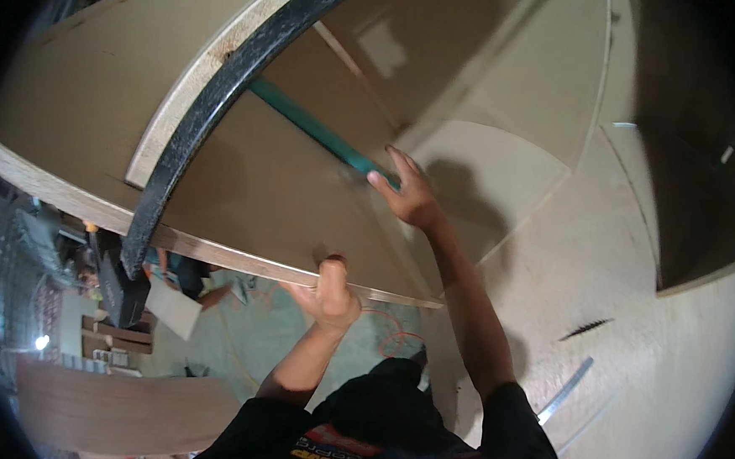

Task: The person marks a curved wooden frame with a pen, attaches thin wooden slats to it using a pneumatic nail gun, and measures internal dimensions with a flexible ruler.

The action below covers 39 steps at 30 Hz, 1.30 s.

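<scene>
My left hand (329, 299) is wrapped over the near edge of a large brown wooden panel (260, 189). Thumb and fingers of my right hand (407, 194) are spread apart at the near end of a long green strip (314, 134), seemingly touching it; the exact contact is hard to see. The strip slants across the panel, its far end meeting a black curved strip (197, 126). Alongside that black piece runs a pale curved wooden strip (178, 100), and both arch over the panel.
Right of the panel lies a pale board surface (585, 251) with a dark serrated piece (587, 329) and a metal strip (566, 389) on it. A dark-topped, curved-edged structure (690, 190) stands at far right. At lower left are a brown curved board (121, 408) and another person's arm (163, 261).
</scene>
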Available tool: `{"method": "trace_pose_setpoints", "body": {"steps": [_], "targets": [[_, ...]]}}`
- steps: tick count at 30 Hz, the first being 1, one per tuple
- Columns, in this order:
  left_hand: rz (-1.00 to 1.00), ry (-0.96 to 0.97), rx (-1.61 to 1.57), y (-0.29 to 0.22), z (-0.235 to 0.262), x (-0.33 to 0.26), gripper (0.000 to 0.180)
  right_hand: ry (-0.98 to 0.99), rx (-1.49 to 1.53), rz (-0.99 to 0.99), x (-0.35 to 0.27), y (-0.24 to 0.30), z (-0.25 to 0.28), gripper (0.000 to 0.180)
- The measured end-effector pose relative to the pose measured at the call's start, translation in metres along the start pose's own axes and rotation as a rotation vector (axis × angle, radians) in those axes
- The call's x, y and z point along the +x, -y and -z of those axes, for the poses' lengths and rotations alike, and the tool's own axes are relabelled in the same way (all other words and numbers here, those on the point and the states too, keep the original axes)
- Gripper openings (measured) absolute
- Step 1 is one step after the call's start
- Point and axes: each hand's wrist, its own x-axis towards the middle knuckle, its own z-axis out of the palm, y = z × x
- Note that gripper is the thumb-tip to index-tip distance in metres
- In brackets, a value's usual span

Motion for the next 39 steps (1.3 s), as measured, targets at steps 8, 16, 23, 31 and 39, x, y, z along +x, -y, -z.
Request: {"method": "trace_pose_setpoints", "body": {"steps": [8,16,23,31,39], "targets": [[-0.141,0.045,0.179,0.004,0.019,-0.014,0.014,0.337,-0.016,-0.326,0.001,-0.058,-0.111,0.083],[-0.151,0.112,0.299,-0.001,0.02,-0.018,0.012,0.327,0.024,-0.19,0.014,-0.084,-0.094,0.081],[-0.037,-0.044,0.11,0.001,0.019,-0.021,0.017,0.357,-0.13,-0.166,-0.016,-0.135,-0.083,0.078],[-0.031,-0.077,0.228,-0.008,0.013,-0.024,0.013,0.289,-0.497,0.045,-0.046,-0.206,-0.096,0.064],[-0.012,-0.03,0.339,-0.013,0.016,-0.021,0.012,-0.078,-0.496,-0.04,-0.042,-0.221,-0.079,0.059]]}}
